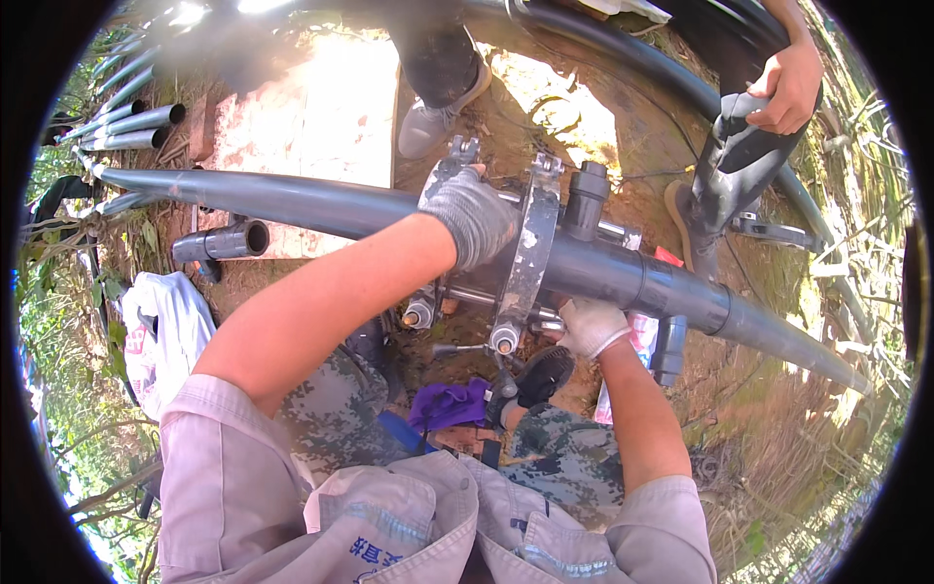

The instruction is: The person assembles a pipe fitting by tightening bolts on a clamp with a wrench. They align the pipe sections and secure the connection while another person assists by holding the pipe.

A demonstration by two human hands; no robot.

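The left hand [474, 216], in a grey glove, lies closed over the top of the clamp [530, 255] that sits around the long grey pipe [292, 200]. The right hand [592, 325], in a white glove, grips the clamp's underside beside a bolt [504, 339]. Another person's hand [786, 88] holds a dark tool [730, 165] near the pipe.

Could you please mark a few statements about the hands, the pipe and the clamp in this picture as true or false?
1. The left hand wears a grey glove and rests on top of the grey pipe beside the metal clamp. True.
2. The right hand is bare. False: it wears a white glove.
3. The right hand is under the pipe. True.
4. The pipe lies on a wooden table. False: it runs above bare soil.
5. Another person's hand grips a dark tool at upper right. True.
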